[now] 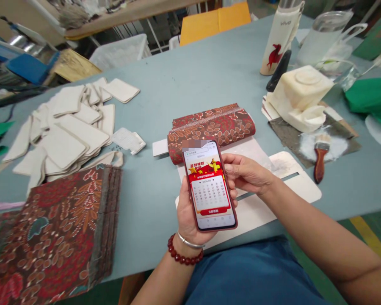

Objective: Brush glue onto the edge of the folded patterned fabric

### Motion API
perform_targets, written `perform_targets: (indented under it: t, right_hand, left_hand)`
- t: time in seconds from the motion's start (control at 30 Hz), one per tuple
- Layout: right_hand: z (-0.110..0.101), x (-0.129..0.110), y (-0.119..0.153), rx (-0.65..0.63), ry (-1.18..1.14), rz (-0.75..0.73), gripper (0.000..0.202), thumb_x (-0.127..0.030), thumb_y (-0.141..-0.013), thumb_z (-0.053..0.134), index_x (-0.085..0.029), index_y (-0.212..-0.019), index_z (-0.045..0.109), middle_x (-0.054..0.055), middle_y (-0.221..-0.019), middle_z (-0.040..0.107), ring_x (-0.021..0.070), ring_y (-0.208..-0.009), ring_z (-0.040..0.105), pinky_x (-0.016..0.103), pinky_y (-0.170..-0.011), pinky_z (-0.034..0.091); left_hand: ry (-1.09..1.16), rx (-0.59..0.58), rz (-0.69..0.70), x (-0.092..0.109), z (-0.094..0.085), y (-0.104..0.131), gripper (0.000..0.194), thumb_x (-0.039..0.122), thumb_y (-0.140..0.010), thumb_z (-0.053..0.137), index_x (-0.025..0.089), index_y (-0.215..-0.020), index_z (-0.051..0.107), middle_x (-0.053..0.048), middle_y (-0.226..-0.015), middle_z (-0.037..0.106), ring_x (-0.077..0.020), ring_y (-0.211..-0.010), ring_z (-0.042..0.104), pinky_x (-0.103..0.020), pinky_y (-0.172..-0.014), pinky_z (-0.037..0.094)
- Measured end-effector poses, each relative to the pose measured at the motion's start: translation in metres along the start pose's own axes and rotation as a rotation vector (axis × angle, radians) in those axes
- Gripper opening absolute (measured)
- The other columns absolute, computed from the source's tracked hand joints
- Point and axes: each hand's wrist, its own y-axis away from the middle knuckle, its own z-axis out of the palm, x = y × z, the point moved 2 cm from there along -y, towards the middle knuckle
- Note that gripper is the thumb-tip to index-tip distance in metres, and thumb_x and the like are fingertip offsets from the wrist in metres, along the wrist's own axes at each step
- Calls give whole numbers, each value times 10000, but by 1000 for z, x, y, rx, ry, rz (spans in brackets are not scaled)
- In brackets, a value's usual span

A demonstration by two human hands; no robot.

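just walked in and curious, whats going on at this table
A person holds a phone over the table edge: the left hand cradles it, the right hand touches its side. The screen shows a red calendar page. A roll of patterned fabric lies just beyond, a brush to the right.

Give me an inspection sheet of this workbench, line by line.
Surface: grey-blue table, mostly covered.
Job's things: phone, screen lit, over a white template.
Clutter: patterned fabric stack; folded fabric piece; white pads; brush by white powder; bottle; jug.
Hands: left hand grips the phone; right hand touches its edge.
Cables: nothing seen.
Surroundings: yellow board, white basket.
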Motion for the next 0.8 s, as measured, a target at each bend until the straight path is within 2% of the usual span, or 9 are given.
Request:
perform_targets:
  t: [0.27,0.47,0.63,0.73,0.8]
  right_hand:
    - [-7,5,2,-48,20,26,455,-387,-821,802,-193,-1176,594,-69,-608,635,102,-448,582,217,-440,516]
    - [-9,6,3,-53,12,21,448,-380,-828,803,-214,-1182,584,-72,-603,633,112,-443,595,220,-433,526]
    - [-12,9,3,-89,-3,29,421,-363,-859,771,-224,-1206,578,-66,-610,628,124,-446,594,236,-415,529]
    - [-14,8,2,-61,12,12,385,-349,-861,765,-218,-1189,612,-49,-638,638,116,-452,581,234,-424,517]
    - [-16,5,2,9,38,-42,382,-351,-835,788,-211,-1163,649,-9,-763,686,112,-537,607,242,-490,536]
  left_hand:
    - [-9,-50,-4,-1,-1,-1,756,743,-949,321,137,-1232,672,-147,-1069,708,-246,-893,680,-400,-851,535]
    - [-7,-83,18,-1,-4,-2,746,730,-957,332,140,-1294,641,-161,-1133,707,-274,-941,692,-453,-911,531]
    - [3,-115,28,-3,-5,-2,759,730,-955,346,116,-1285,646,-170,-1131,711,-279,-948,699,-425,-884,550]
    - [-2,-106,46,-1,-5,-2,768,721,-967,317,107,-1295,641,-174,-1128,711,-276,-947,704,-415,-882,554]
    - [-5,-90,66,3,-6,-2,767,715,-974,300,108,-1297,640,-175,-1132,711,-274,-952,706,-409,-885,556]
